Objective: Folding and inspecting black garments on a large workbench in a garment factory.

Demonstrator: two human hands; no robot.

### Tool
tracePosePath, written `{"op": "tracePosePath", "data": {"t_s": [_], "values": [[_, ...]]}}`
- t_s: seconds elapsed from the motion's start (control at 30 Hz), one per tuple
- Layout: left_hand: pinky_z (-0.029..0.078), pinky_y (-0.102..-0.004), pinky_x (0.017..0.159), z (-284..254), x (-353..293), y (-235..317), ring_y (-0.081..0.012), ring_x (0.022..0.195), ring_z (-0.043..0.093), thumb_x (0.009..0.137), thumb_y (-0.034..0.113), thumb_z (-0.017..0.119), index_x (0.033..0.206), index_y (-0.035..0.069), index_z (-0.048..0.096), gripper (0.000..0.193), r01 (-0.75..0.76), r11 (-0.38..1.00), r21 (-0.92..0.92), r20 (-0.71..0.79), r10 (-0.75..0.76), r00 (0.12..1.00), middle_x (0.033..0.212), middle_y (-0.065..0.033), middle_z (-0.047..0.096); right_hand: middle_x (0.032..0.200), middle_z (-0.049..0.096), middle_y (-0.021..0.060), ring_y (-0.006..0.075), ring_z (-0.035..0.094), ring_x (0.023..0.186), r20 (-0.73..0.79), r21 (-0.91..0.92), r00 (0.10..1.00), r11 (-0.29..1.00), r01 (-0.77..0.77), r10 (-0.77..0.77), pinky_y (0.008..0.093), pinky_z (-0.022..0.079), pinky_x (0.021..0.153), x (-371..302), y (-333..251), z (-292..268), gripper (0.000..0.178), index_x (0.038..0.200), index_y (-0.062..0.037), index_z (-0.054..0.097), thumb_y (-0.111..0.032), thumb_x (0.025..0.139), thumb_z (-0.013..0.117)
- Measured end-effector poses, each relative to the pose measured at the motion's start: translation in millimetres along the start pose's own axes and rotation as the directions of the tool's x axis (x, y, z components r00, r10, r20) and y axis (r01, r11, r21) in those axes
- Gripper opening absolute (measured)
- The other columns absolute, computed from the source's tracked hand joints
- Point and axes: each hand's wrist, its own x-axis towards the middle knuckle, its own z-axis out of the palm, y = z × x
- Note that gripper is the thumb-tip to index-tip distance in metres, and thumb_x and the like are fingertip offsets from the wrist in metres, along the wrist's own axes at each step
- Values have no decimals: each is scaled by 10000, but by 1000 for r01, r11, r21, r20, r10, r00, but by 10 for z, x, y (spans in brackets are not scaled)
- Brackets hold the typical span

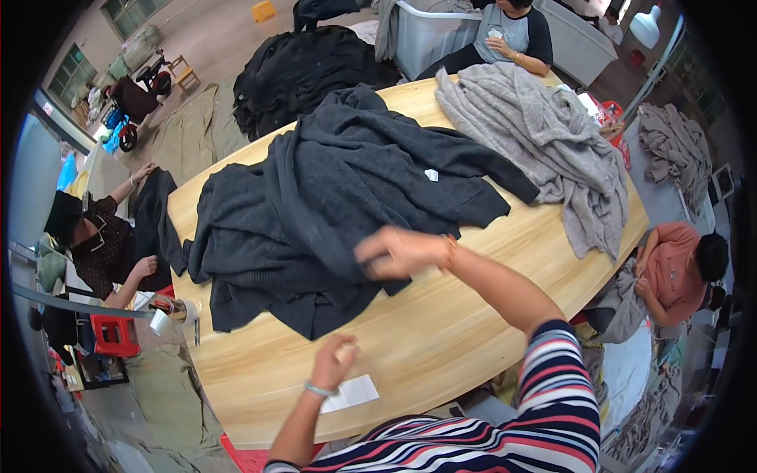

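A heap of dark grey knit sweaters (260,205) spreads over the wooden table (449,331), with a small white label showing on one. My right hand (406,252) reaches to the near edge of the heap, smeared by motion. Its fingertips overlap the dark knit, and whether they grip it cannot be made out. Closer to me, my left hand (335,360) hovers above the tabletop, loosely curled, thumb apart from the fingers, with nothing visible in it. A white sheet of paper (352,392) lies beside my left wrist.
Light grey knitwear (536,134) covers the table's far right. Behind the table sit a black garment pile (307,71) and a white bin (434,35). Co-workers sit left, right and at the back. A cup (159,322) stands near the left edge, above a red stool (115,335).
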Motion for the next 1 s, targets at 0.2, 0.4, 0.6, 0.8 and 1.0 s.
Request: {"op": "tracePosePath", "data": {"t_s": [0.2, 0.4, 0.6, 0.8, 1.0], "values": [[380, -345, 957, -328, 1156, 557, -279, 1118, 478, 772, -18, 596, 1181, 24, 523, 417, -276, 896, 348, -456, 419, 785, 1216, -139, 502, 976, 673, 154, 225, 664, 781, 423, -45, 566, 641, -766, 707, 321, 514, 730, -2251, -132, 905, 386, 1080, -39, 647, -124, 708, 588], [144, -570, 1086, 124, 1729, 510, -340, 1329, 285, 717, 12, 554, 1216, 108, 531, 509, -605, 461, 649, 509, 327, 796, 1282, -136, 468, 994, 660, 174, 294, 636, 922, 42, -58, 405, 407, -912, 913, 341, 490, 826, -3739, -369, 1359, 368, 1040, -44, 663, -228, 722, 675], [114, -574, 1093, 570, 1911, 538, -315, 1379, 213, 748, 7, 531, 1378, 168, 380, 668, -717, 220, 661, 550, 508, 663, 1470, -140, 262, 862, 665, 74, 120, 596, 838, -442, 458, 84, 305, -835, 893, 280, 468, 775, -4222, -811, 1038, 266, 1021, 17, 626, -80, 774, 624], [250, -533, 1039, 833, 2408, 527, -298, 1038, 563, 839, 153, 477, 978, 56, 611, 216, -708, 46, 704, 673, 273, 687, 900, -92, 653, 901, 639, 46, 126, 591, 819, -790, 470, -105, 487, -736, 604, 282, 507, 693, -4849, -940, 1170, 271, 1061, -17, 619, -69, 796, 594], [496, -445, 695, 1192, 1197, 1337, -387, 796, 613, 820, 370, 585, 874, 24, 629, 353, -517, 856, -13, 808, 314, 498, 817, -205, 635, 1048, 598, 63, 201, 626, 808, -714, 608, -625, 720, -333, 315, 353, 551, 570, -5775, -1431, 1206, 320, 1186, -48, 518, -132, 877, 526]]}}
